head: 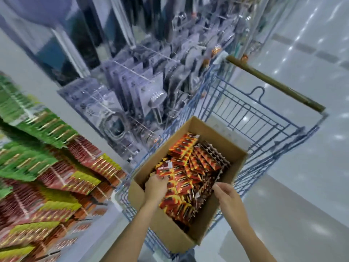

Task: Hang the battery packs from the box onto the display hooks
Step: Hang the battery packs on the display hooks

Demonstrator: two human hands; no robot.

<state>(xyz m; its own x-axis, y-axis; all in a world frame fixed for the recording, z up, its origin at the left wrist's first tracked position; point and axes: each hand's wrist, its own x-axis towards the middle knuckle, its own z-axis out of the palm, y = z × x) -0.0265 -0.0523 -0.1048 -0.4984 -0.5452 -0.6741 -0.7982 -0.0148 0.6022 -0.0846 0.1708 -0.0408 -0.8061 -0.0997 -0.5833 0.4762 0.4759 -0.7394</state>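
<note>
**Both hands in the box**

The battery packs (190, 167) are heaped in the cardboard box (175, 233), which is set in a blue wire cart (245, 110). Some of them are gripped by the left hand (155, 186). Whether anything is pinched by the right hand (225, 191) cannot be told.

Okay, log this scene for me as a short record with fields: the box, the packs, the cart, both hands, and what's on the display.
box: open cardboard box, sitting in the cart
cart: blue wire cart
battery packs: red-orange battery packs fill the box
left hand: left hand in the box, fingers curled on the packs
right hand: right hand over the box's right side, grip unclear
display: green, red and yellow display packs hang at left
</note>
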